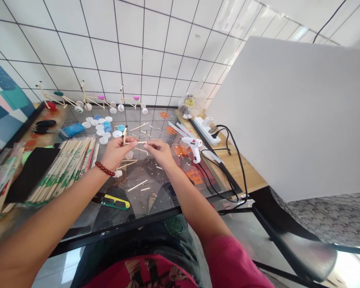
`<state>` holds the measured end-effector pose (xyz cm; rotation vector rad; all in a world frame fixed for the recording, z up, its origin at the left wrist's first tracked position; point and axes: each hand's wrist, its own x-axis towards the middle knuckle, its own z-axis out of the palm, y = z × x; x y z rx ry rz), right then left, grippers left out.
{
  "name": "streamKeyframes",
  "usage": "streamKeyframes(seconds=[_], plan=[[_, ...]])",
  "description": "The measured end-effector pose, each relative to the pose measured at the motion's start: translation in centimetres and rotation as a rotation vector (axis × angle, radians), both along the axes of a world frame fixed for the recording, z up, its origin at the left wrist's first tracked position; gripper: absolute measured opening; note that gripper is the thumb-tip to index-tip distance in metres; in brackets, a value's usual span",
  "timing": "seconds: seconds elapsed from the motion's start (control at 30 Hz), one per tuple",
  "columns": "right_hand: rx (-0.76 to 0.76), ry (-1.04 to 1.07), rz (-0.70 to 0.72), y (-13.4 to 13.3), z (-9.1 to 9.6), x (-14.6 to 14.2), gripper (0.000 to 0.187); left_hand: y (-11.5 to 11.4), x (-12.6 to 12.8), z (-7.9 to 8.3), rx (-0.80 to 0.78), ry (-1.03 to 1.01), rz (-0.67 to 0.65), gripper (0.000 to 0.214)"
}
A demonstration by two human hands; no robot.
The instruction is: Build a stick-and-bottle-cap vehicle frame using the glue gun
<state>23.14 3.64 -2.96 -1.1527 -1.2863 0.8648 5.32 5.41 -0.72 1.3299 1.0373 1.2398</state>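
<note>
Though slender, pale stick (142, 142) in closed grip of left hand (117, 151) and right hand (161, 153).

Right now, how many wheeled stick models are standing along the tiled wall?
3: the green-topped model at the left, the middle pink-topped model, and the right-hand pink-topped model. None in that row appears hidden.

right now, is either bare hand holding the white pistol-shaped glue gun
No, the white pistol-shaped glue gun rests on the dark glass tabletop, apart from the left hand and the right hand.
</note>
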Motion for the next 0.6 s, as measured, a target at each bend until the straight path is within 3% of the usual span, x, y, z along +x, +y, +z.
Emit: streamKeyframes(seconds=[0.6], plan=[[0.034, 0.035, 0.02, 0.1, -0.53, 0.11, 0.015, 0.07, 0.08, -0.29, -0.007, -0.012, 0.021, 0.033]])
